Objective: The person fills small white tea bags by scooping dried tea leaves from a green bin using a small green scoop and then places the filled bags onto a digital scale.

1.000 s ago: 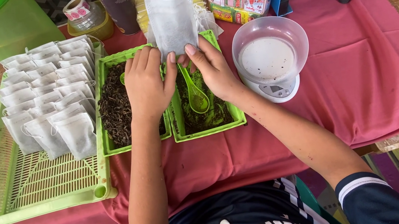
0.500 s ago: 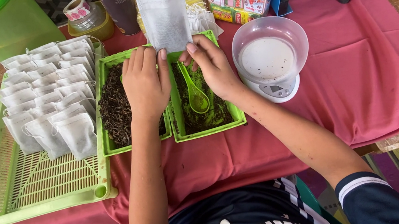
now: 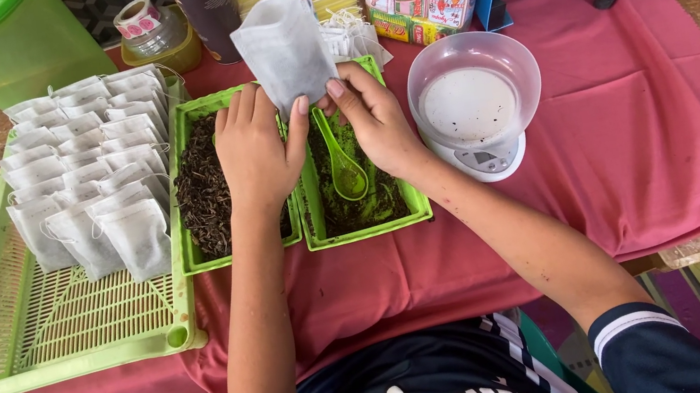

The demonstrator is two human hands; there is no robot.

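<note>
Fingertips of the left hand (image 3: 258, 153) and right hand (image 3: 370, 119) pinch the near edge of a white filter pouch (image 3: 284, 51) raised over two green trays of dried leaves (image 3: 310, 223), a thin, floppy, near-weightless thing probably best held by its rim.

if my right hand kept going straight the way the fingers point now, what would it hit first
Your right hand points up and left, away from you, pinching the white paper bag with the left hand. That bag already meets its fingertips. Past it probably comes the dark cylinder, though depth is hard to judge.
</note>
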